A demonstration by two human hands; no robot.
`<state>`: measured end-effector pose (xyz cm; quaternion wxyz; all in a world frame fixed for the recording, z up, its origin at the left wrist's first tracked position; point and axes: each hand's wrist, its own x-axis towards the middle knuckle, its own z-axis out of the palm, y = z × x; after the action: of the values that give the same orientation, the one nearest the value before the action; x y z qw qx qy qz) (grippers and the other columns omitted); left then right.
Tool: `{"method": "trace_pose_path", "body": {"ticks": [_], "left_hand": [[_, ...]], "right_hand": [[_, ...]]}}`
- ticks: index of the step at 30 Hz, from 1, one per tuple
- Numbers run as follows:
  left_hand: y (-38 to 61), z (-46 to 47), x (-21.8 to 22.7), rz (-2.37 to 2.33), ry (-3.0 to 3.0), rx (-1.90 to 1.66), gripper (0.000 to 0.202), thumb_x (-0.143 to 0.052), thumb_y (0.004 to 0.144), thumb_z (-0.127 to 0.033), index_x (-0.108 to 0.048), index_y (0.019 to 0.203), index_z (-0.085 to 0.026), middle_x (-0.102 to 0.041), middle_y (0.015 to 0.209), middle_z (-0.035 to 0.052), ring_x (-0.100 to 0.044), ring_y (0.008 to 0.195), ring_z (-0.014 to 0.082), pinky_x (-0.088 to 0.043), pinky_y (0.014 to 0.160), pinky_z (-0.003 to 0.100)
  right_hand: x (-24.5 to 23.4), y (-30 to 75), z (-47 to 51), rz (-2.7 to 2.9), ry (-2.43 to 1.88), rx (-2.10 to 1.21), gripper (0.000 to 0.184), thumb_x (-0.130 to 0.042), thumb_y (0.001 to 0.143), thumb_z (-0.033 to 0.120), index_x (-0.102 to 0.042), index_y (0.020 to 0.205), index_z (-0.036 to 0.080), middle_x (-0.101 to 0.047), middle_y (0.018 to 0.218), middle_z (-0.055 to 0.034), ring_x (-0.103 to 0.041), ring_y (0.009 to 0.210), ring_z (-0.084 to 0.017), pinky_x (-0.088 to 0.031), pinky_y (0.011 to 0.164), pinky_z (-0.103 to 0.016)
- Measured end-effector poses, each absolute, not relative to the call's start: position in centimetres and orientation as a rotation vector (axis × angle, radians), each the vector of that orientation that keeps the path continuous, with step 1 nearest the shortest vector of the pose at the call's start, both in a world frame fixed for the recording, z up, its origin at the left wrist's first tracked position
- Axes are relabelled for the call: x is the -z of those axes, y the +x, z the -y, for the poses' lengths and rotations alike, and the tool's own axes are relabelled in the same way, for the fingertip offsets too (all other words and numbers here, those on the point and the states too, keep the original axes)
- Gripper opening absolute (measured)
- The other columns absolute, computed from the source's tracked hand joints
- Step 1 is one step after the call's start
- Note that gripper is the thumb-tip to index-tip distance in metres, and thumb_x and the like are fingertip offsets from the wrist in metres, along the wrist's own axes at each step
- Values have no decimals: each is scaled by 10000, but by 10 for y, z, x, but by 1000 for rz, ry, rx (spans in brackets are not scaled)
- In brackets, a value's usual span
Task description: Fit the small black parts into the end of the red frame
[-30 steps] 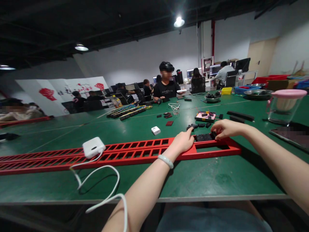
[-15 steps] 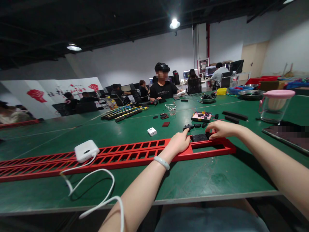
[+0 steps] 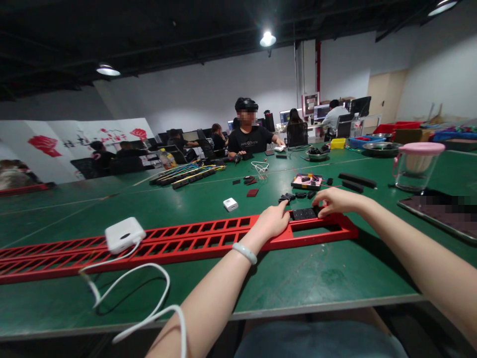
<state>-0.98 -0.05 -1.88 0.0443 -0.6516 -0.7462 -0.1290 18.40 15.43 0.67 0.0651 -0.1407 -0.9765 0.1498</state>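
A long red slotted frame [image 3: 208, 251] lies across the green table. My left hand [image 3: 275, 221] rests on it with the index finger stretched out, touching the left side of a row of black blocks [image 3: 303, 214] set in one opening. My right hand [image 3: 333, 201] is at the right end of this row, its thumb and fingers curled around a black block there, which they partly hide. Several loose black pieces [image 3: 296, 197] lie just behind the row. In front of it a long opening of the frame shows the table.
A white box [image 3: 124, 234] with a white cable sits on the frame's left part. A small white adapter [image 3: 230, 204], a tray with wires [image 3: 306, 181], black bars [image 3: 357, 179], a lidded cup [image 3: 415, 169] and a phone [image 3: 439, 214] lie around. A person [image 3: 249, 136] sits opposite.
The view has shifted slightly, so the table's things appear a little further left. Both hands keep nearly the same places on the frame. The person opposite has lowered a white object to the table.
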Motion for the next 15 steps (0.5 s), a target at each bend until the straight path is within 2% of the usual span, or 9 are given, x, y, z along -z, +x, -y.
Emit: {"method": "trace_pose_path", "body": {"ticks": [9,15], "left_hand": [[-11,-1,18,2309,-1985,383,488,-271,854,-404,-315,1313,-241,-555,1142,86,-540,1031,213,-412,878,296],[-12,-2,17,2305,-2000,395,483,-272,852,-418,-327,1303,-254,-544,1162,82,-536,1040,217,-414,879,303]], "right_hand": [[-12,183,-150,2944,-479,-413,481,-620,632,465,-640,1009,168,-614,1014,-69,-569,868,-207,-433,707,-250],[-13,181,-150,2992,-409,-317,400,-604,660,424,-663,972,181,-625,975,-71,-574,797,-198,-429,715,-269]]}}
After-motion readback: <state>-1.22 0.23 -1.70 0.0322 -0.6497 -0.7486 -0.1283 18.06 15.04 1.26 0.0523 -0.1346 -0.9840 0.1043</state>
